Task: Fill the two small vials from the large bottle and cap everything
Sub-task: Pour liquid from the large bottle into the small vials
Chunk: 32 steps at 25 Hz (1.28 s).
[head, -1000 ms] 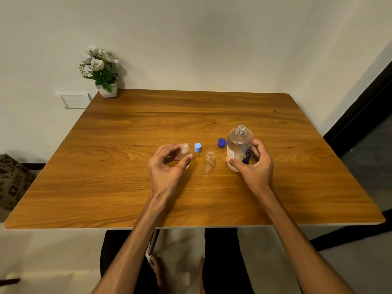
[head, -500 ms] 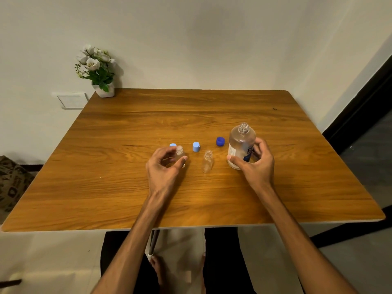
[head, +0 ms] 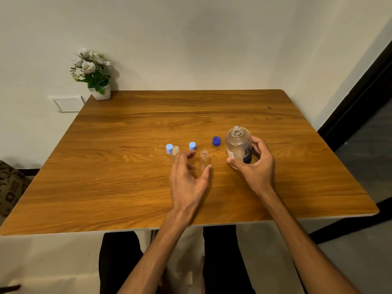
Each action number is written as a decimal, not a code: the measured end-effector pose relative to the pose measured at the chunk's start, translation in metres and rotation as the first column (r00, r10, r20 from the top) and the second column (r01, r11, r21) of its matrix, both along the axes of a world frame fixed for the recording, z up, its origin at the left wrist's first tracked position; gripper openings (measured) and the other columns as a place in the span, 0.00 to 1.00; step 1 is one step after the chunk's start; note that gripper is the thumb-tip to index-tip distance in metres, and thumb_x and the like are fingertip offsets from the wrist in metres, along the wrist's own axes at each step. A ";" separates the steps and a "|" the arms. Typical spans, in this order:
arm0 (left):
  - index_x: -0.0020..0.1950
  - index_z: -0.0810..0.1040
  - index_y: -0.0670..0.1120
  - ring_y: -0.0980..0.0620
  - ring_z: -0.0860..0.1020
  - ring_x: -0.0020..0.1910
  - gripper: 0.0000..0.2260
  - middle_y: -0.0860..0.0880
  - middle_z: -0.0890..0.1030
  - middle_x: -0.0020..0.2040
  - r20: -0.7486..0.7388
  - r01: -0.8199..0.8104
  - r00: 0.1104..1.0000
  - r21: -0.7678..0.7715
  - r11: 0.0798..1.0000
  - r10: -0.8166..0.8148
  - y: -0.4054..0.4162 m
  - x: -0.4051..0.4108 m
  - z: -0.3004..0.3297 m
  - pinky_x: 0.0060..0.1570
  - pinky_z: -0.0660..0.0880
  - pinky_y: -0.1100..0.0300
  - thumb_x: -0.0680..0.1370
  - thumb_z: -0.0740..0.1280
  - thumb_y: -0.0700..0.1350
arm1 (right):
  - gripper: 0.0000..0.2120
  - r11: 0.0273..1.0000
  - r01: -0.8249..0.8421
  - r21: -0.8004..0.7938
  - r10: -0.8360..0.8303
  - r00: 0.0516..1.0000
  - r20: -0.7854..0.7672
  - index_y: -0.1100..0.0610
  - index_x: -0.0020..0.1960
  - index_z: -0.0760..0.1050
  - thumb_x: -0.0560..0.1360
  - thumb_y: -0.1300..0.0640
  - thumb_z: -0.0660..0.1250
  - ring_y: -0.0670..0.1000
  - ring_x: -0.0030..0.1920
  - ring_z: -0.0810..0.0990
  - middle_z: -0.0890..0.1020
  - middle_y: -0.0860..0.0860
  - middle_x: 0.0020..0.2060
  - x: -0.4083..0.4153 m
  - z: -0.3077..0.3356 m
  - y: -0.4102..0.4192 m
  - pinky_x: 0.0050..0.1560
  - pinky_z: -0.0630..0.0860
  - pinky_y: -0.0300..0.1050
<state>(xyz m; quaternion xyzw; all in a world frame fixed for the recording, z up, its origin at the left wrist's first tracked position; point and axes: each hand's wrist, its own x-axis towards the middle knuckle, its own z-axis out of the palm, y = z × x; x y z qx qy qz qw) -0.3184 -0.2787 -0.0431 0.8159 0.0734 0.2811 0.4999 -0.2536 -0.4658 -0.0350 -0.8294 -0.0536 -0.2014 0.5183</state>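
Since half a second ago the left hand (head: 187,179) has left the left vial (head: 175,151) and shifted right; its spread fingers and thumb now flank the right vial (head: 204,159) without clearly gripping it, thumb tip just beside the vial's base. Both small vials stand upright and uncapped near the table's middle. Two light blue caps lie on the wood: the left cap (head: 169,148) touching or just beside the left vial, the right cap (head: 192,146) behind and between the vials. Further right the dark blue cap (head: 216,141) lies just beside the large bottle (head: 238,144), which is uncapped, upright, clear, with liquid I cannot gauge. The right hand (head: 255,164) wraps the bottle's lower part, thumb in front, fingers behind.

Bare wooden table (head: 131,187) surrounds the cluster, with wide room to every edge. A potted flower (head: 93,73) stands at the far left corner against the wall; a wall socket (head: 67,103) sits beside it
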 end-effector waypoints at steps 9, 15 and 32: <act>0.59 0.84 0.50 0.55 0.84 0.47 0.17 0.53 0.85 0.49 -0.025 -0.013 1.000 -0.128 0.992 0.010 -0.011 0.019 0.002 0.51 0.82 0.60 0.71 0.81 0.46 | 0.37 0.907 0.023 -0.420 0.079 0.971 0.224 0.57 0.72 0.76 0.64 0.64 0.80 0.54 0.65 0.79 0.83 0.53 0.64 0.009 0.030 -0.028 0.65 0.77 0.64; 0.57 0.83 0.55 0.52 0.84 0.46 0.18 0.52 0.84 0.46 0.161 0.087 0.985 -0.186 0.979 -0.057 -0.005 0.013 0.041 0.47 0.81 0.60 0.70 0.82 0.45 | 0.37 0.833 0.049 -0.551 0.188 0.911 0.366 0.58 0.73 0.76 0.64 0.64 0.79 0.56 0.71 0.77 0.81 0.55 0.69 0.019 0.075 -0.027 0.71 0.72 0.62; 0.58 0.86 0.47 0.49 0.83 0.45 0.18 0.48 0.83 0.50 0.259 0.130 0.963 -0.230 0.964 -0.068 0.002 -0.007 0.069 0.47 0.83 0.55 0.70 0.83 0.41 | 0.32 0.749 0.121 -0.651 0.311 0.803 0.508 0.59 0.72 0.77 0.67 0.65 0.75 0.58 0.72 0.76 0.81 0.55 0.69 0.007 0.137 -0.014 0.75 0.67 0.55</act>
